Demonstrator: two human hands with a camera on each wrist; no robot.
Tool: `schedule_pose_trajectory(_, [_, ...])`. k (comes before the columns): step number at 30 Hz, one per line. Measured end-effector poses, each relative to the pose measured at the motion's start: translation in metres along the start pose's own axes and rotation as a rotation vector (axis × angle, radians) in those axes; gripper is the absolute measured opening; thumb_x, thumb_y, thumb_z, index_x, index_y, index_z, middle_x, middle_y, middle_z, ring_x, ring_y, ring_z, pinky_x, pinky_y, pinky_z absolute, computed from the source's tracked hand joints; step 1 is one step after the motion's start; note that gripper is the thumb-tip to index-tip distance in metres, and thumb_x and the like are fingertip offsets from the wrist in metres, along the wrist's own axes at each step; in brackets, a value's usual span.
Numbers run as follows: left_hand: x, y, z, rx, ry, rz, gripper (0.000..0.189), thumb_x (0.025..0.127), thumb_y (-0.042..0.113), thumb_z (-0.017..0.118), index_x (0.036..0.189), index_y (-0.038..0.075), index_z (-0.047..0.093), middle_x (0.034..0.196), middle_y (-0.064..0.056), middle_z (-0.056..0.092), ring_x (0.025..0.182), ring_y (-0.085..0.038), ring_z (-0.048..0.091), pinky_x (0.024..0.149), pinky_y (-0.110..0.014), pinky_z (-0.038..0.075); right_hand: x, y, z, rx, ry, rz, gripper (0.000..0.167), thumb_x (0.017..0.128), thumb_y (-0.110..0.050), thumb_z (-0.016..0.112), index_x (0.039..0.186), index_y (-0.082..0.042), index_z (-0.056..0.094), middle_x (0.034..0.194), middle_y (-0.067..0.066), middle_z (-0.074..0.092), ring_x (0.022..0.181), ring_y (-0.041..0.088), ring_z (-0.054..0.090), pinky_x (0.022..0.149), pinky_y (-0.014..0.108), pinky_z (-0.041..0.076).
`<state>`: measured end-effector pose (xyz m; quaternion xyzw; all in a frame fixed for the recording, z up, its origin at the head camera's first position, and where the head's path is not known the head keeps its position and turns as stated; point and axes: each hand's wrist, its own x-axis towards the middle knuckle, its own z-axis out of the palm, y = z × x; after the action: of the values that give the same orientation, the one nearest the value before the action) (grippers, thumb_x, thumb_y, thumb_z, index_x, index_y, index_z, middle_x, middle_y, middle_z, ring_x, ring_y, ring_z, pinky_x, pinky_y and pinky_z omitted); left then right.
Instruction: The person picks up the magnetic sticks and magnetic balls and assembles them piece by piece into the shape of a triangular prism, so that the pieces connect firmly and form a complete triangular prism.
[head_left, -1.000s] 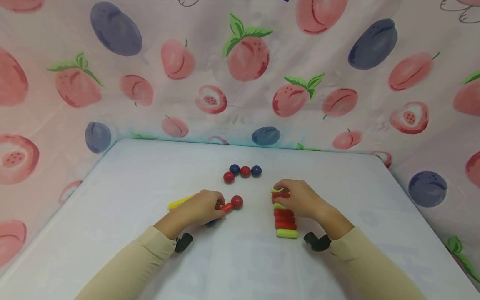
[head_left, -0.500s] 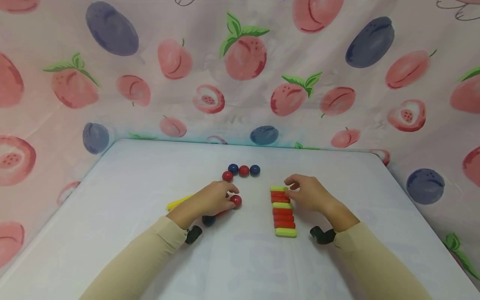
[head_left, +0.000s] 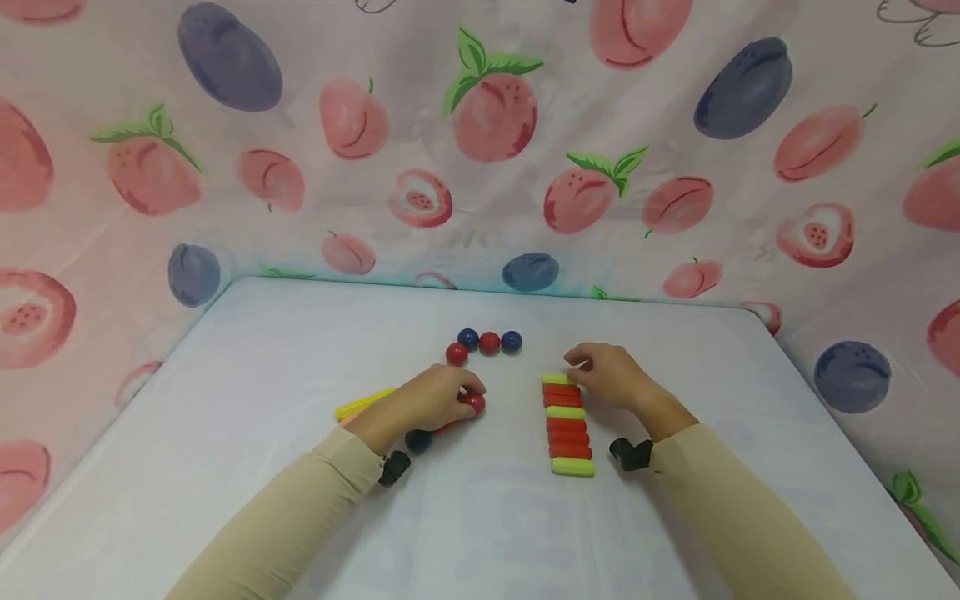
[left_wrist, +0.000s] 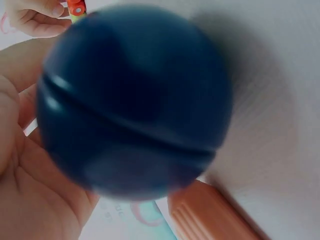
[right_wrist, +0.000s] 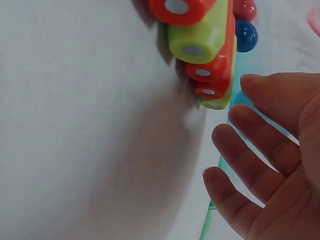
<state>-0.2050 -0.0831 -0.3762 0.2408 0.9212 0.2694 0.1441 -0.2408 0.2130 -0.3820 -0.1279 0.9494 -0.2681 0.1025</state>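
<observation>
My left hand pinches a red ball between thumb and fingers. A red magnetic stick runs from beside this ball, partly under the hand. Below the wrist sits a dark blue ball, which fills much of the left wrist view and hides the fingertips there. My right hand hovers beside the far end of a row of red and yellow-green magnetic sticks. Its fingers are relaxed and hold nothing; in the right wrist view they are apart from the sticks, whose ends show silvery discs.
Red and blue balls lie in a group farther back. Left of my left hand are a yellow stick and an orange stick, partly hidden by the arm. A fruit-print cloth hangs behind the white table.
My left hand has moved from the red stick forward onto the red ball. My right hand has come off the stick row and shifted slightly right and back.
</observation>
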Motion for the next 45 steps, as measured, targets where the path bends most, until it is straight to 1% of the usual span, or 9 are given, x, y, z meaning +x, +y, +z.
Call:
schedule_pose_trajectory(4, [0.0, -0.002, 0.0, -0.004, 0.003, 0.006, 0.03, 0.09, 0.01, 0.075, 0.12, 0.01, 0.071, 0.107, -0.002, 0.068, 0.095, -0.018, 0.059, 0.094, -0.036, 0.051, 0.005, -0.001, 0.002, -0.01, -0.034, 0.028, 0.032, 0.098, -0.015, 0.061, 0.127, -0.003, 0.064, 0.119, 0.014, 0.065, 0.107, 0.03, 0.061, 0.089, 0.041, 0.054])
schedule_pose_trajectory(9, [0.001, -0.004, 0.0, -0.02, -0.001, -0.016, 0.032, 0.09, 0.01, 0.075, 0.122, 0.009, 0.07, 0.108, -0.004, 0.069, 0.098, -0.018, 0.061, 0.095, -0.036, 0.051, 0.007, -0.003, 0.003, -0.033, -0.061, 0.053, 0.032, 0.099, -0.017, 0.062, 0.128, -0.005, 0.065, 0.12, 0.014, 0.065, 0.106, 0.029, 0.059, 0.091, 0.041, 0.054])
schedule_pose_trajectory(15, [0.0, -0.004, 0.0, -0.01, -0.003, -0.049, 0.034, 0.09, 0.012, 0.076, 0.124, 0.008, 0.07, 0.109, -0.005, 0.069, 0.096, -0.018, 0.06, 0.093, -0.035, 0.052, 0.011, -0.003, 0.004, -0.065, -0.075, 0.04, 0.033, 0.099, -0.015, 0.061, 0.129, -0.003, 0.065, 0.122, 0.014, 0.064, 0.111, 0.03, 0.058, 0.094, 0.043, 0.052])
schedule_pose_trajectory(25, [-0.002, -0.004, -0.002, -0.031, 0.001, -0.132, 0.033, 0.09, 0.016, 0.077, 0.121, 0.008, 0.069, 0.103, -0.003, 0.065, 0.088, -0.017, 0.058, 0.079, -0.027, 0.053, 0.014, -0.007, 0.006, -0.062, -0.093, 0.036, 0.032, 0.098, -0.013, 0.062, 0.128, -0.002, 0.065, 0.118, 0.013, 0.065, 0.107, 0.029, 0.059, 0.092, 0.042, 0.053])
schedule_pose_trajectory(28, [-0.003, -0.004, -0.002, -0.033, 0.006, -0.134, 0.033, 0.09, 0.016, 0.077, 0.12, 0.007, 0.068, 0.103, -0.004, 0.066, 0.087, -0.017, 0.059, 0.077, -0.026, 0.053, 0.014, -0.007, 0.007, -0.071, -0.096, 0.038, 0.031, 0.098, -0.013, 0.062, 0.127, -0.002, 0.065, 0.116, 0.012, 0.066, 0.106, 0.028, 0.059, 0.093, 0.042, 0.053])
schedule_pose_trajectory(32, [-0.004, -0.004, -0.001, -0.033, 0.015, -0.123, 0.033, 0.091, 0.016, 0.076, 0.121, 0.006, 0.068, 0.105, -0.005, 0.068, 0.09, -0.017, 0.059, 0.081, -0.028, 0.054, 0.014, -0.008, 0.008, -0.07, -0.09, 0.04, 0.031, 0.098, -0.014, 0.062, 0.127, -0.003, 0.065, 0.115, 0.011, 0.066, 0.105, 0.028, 0.059, 0.093, 0.042, 0.053])
schedule_pose_trajectory(35, [-0.004, -0.003, -0.001, -0.035, 0.02, -0.119, 0.033, 0.091, 0.016, 0.076, 0.121, 0.006, 0.068, 0.105, -0.006, 0.068, 0.091, -0.017, 0.06, 0.084, -0.03, 0.053, 0.01, -0.013, 0.008, -0.054, -0.078, 0.027, 0.03, 0.098, -0.015, 0.062, 0.126, -0.005, 0.065, 0.114, 0.01, 0.065, 0.104, 0.027, 0.058, 0.091, 0.04, 0.054])
schedule_pose_trajectory(40, [-0.005, -0.002, -0.001, -0.046, 0.023, -0.124, 0.033, 0.09, 0.015, 0.076, 0.121, 0.006, 0.068, 0.106, -0.006, 0.068, 0.092, -0.017, 0.059, 0.084, -0.03, 0.053, 0.004, -0.03, 0.012, -0.02, -0.074, -0.009, 0.029, 0.097, -0.016, 0.062, 0.125, -0.008, 0.067, 0.112, 0.006, 0.066, 0.103, 0.024, 0.058, 0.088, 0.036, 0.055])
schedule_pose_trajectory(45, [-0.003, -0.003, 0.0, -0.055, 0.013, -0.143, 0.034, 0.09, 0.016, 0.077, 0.121, 0.007, 0.068, 0.106, -0.005, 0.068, 0.093, -0.017, 0.059, 0.084, -0.03, 0.053, -0.001, -0.049, 0.02, -0.025, -0.085, -0.069, 0.028, 0.095, -0.014, 0.063, 0.123, -0.009, 0.068, 0.106, 0.004, 0.067, 0.093, 0.02, 0.06, 0.082, 0.032, 0.056])
